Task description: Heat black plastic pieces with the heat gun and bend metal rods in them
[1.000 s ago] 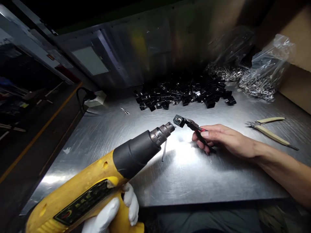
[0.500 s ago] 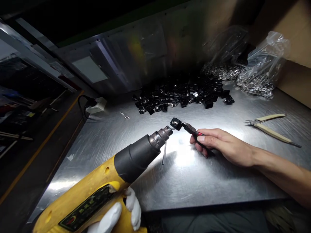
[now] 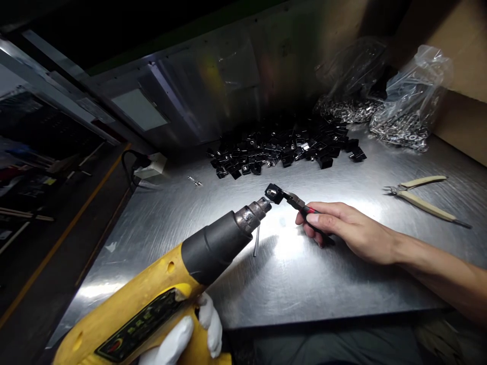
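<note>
Nearer the nozzle than a second ago, the black clip now sits just beside the metal tip of the yellow heat gun, gripped in the jaws of red-handled pliers that the right hand closes around. The white-gloved left hand wraps the gun's grip. Farther off, on the steel tabletop, lie a heap of black clips and beige-handled side cutters.
</note>
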Demonstrator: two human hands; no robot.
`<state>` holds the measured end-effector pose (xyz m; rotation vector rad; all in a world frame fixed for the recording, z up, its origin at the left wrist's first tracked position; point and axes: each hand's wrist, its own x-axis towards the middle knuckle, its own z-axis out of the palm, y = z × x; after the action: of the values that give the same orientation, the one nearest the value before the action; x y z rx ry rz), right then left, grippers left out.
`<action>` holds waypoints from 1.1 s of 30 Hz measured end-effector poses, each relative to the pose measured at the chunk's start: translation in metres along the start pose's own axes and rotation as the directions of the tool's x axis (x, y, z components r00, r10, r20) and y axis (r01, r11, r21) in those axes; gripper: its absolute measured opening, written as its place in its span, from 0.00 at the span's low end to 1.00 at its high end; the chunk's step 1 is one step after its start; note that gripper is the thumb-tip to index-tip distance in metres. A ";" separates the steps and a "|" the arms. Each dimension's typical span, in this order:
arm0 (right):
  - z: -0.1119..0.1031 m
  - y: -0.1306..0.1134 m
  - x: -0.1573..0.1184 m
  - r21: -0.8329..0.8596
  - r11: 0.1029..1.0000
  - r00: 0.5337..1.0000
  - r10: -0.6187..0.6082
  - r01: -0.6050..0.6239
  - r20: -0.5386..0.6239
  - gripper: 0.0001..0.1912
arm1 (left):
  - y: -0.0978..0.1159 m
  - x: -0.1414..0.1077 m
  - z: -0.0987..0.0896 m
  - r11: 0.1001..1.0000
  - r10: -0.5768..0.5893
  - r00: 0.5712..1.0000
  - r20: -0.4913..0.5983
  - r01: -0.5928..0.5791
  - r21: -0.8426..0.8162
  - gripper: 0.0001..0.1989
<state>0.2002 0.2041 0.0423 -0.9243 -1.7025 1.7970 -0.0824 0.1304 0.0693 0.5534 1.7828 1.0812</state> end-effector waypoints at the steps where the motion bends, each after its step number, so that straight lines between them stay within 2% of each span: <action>1: 0.000 0.000 0.000 0.000 1.000 1.000 -0.002 0.002 0.000 0.20 | -0.008 -0.013 -0.007 1.000 -0.004 1.000 -0.010 0.004 -0.005 0.17; 4: 0.001 0.000 -0.001 -0.002 1.000 1.000 -0.005 0.005 -0.003 0.20 | -0.026 -0.046 -0.025 1.000 -0.011 1.000 -0.025 0.010 -0.021 0.18; 6: 0.001 0.000 -0.002 -0.007 1.000 1.000 -0.007 0.007 -0.003 0.20 | -0.030 -0.051 -0.029 0.999 -0.012 1.000 -0.023 0.011 -0.032 0.18; 9: 0.002 0.000 -0.002 -0.015 1.000 1.000 -0.011 0.011 0.003 0.20 | -0.019 -0.029 -0.019 0.999 -0.001 1.000 0.001 0.001 -0.052 0.17; 13: 0.003 -0.002 -0.002 -0.018 1.000 1.000 -0.004 0.005 0.007 0.20 | 0.011 0.024 0.005 0.996 0.021 0.997 0.073 -0.014 -0.091 0.14; 16: 0.003 -0.003 -0.002 -0.019 1.000 1.000 -0.009 0.009 0.014 0.20 | 0.029 0.047 0.017 0.992 0.025 0.990 0.138 -0.007 -0.125 0.10; 20: 0.003 -0.005 -0.003 -0.022 1.000 0.999 -0.018 0.019 0.031 0.19 | 0.037 0.049 0.021 0.983 0.022 0.981 0.194 0.015 -0.184 0.11; 27: 0.003 -0.005 -0.002 -0.032 0.999 0.999 -0.019 0.021 0.043 0.19 | 0.039 0.037 0.017 0.948 -0.011 0.966 0.259 0.093 -0.305 0.12; 33: 0.002 -0.004 -0.003 -0.043 0.999 0.999 -0.023 0.024 0.036 0.19 | 0.041 0.036 0.019 0.905 -0.030 0.955 0.297 0.152 -0.397 0.13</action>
<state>0.2001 0.2006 0.0465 -0.8916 -1.7738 1.7773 -0.0860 0.1864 0.0837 0.3360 1.2651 1.2060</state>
